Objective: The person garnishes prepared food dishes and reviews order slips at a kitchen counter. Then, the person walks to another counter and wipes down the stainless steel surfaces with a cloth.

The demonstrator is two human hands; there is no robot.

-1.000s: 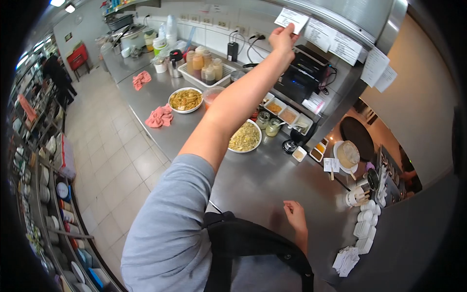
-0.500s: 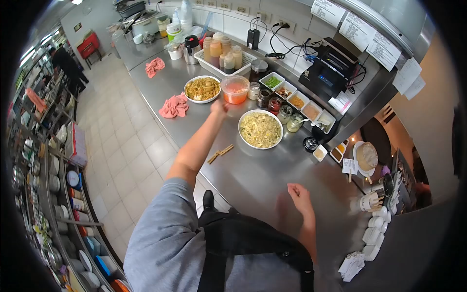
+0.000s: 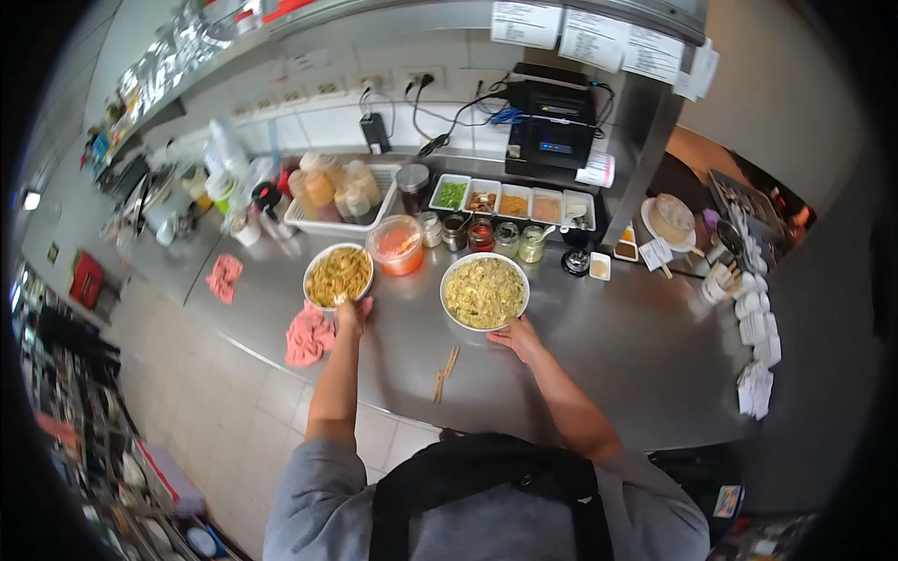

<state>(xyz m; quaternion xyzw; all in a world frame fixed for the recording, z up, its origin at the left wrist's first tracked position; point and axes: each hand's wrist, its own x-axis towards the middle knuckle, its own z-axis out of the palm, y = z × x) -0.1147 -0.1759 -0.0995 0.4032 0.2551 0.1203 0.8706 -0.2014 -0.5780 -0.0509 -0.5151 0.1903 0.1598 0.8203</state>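
Observation:
My left hand [image 3: 352, 314] is at the near rim of a white bowl of noodles [image 3: 339, 276], its thumb at the rim and its fingers beside the bowl. Under the near right edge of a white bowl of fried rice [image 3: 485, 292] lie the fingers of my right hand [image 3: 515, 338], with the thumb at the rim. Both bowls rest upright on the steel counter [image 3: 617, 365]. Two clothespins [image 3: 445, 374] lie between my arms. A crumpled pink cloth [image 3: 310, 336] is just left of my left hand.
A tub of orange-red food [image 3: 397, 245], small jars [image 3: 481, 236] and topping trays [image 3: 514, 204] line the back. Behind them are a bottle basket [image 3: 383, 178] and a black printer [image 3: 552, 126]. Paper slips [image 3: 594, 39] hang above. Stacked white containers [image 3: 758, 327] stand right.
My left hand has come down from the hanging slips to the noodle bowl. My right hand has moved from the bare counter to the rice bowl. The view has turned.

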